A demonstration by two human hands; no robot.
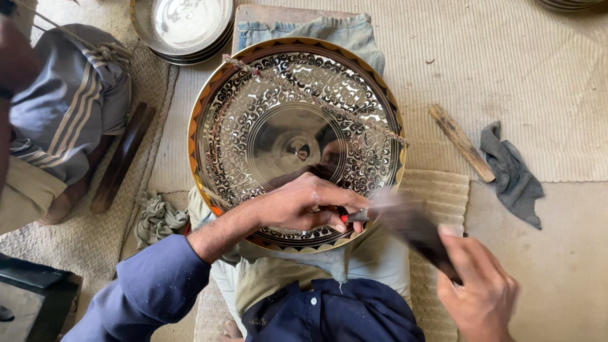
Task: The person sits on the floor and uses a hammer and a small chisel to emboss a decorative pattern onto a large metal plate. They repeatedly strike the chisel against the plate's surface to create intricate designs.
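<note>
— What is the person working on?

— One big round metal plate (278,114). It is shiny, with dark curly patterns cut into it and a gold rim with little triangles. It rests on the person's lap, leaning on a blue denim cloth (329,31) on the floor mat.

— What are the hands doing?

— The left hand (304,204) lies on the near edge of the plate. Its fingers are curled tight around one thin tool with a red band (356,215). The tip points right, at the plate's rim. The right hand (478,291) is closed around one dark wooden hammer (411,228). The hammer head is blurry, just beside the thin tool.

— Is there anything on the plate?

— One thin twisted cord (304,95) runs across it from upper left to right.

— And around it?

— Above the plate is a stack of plain shiny bowls (183,28). I cannot count how many. On the right lie one flat wooden stick (461,142) and one grey rag (513,174), just beside each other. On the left I see one crumpled greenish rag (158,218) near the plate, and one dark wooden bar (120,158) farther off. Another person sits at the left edge in grey striped cloth (69,101).

— Any boxes or labels?

— I see none.
</note>
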